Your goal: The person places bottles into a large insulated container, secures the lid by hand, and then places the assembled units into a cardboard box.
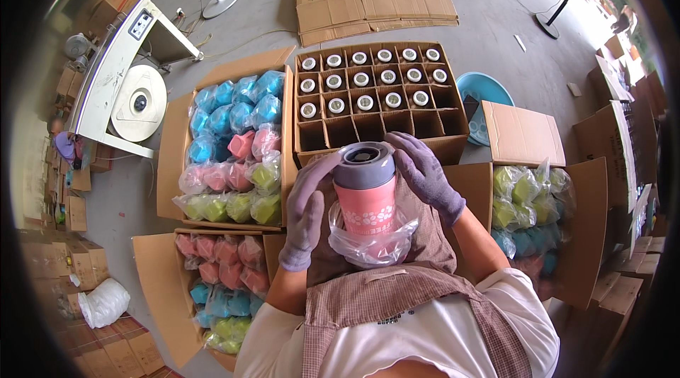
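One pink cup [367,201] is shown; two gloved hands [306,211] are seen; seventeen white-rimmed lids [365,103] are counted; one divided carton [450,148] and three cartons [174,172] of bagged items [241,114] are included.

Both arms reach forward from the body, elbows bent and lower, with the forearms angled inward so that the hands face each other. The left hand [306,215], in a grey-purple glove, stands with its fingers upward and curving inward, thumb set apart from them. The right hand [427,176], gloved alike, slants up and leftward, fingers extended and slightly bent. Neither is clenched. The bare right forearm [483,245] shows more length than the left forearm [286,290].
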A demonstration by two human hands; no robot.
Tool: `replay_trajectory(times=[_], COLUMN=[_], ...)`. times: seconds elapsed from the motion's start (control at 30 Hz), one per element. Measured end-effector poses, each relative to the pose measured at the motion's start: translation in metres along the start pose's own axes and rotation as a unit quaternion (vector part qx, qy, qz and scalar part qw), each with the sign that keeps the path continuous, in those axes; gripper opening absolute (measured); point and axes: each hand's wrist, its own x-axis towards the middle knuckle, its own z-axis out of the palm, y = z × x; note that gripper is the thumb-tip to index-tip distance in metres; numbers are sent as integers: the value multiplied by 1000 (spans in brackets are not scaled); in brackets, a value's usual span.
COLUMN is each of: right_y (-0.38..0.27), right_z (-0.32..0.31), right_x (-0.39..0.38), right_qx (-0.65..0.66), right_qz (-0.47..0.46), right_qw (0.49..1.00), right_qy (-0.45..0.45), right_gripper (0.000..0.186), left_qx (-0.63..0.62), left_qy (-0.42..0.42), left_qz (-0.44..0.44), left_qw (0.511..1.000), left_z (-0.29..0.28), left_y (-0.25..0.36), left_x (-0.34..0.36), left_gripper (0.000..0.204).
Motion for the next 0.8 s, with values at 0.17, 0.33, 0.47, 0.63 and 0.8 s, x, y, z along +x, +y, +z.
replay_trajectory(times=[0.17, 0.33, 0.47, 0.63, 0.8], right_y=[-75, 4, 0, 44, 238], right_z=[0, -7, 25, 30, 9], right_x=[24, 0, 21, 51, 93], right_qx=[-32, 110, 386, 440, -73], right_qz=[-181, 21, 79, 126, 225], right_qw=[982, 990, 917, 888, 963], right_qy=[-44, 84, -63, -42, 129], right_gripper=[56, 61, 75, 67, 38], left_qx=[-23, -6, -41, -159, -67], left_qy=[63, 84, -77, -8, 164], left_qz=[8, -89, -59, -181, -220], left_qw=[998, 992, 994, 970, 959], left_z=[5, -32, 2, 7, 17], left_y=[-6, -15, -39, -46, -72], left_x=[6, -5, 11, 26, 26], left_gripper=[58, 95, 116, 72, 30])
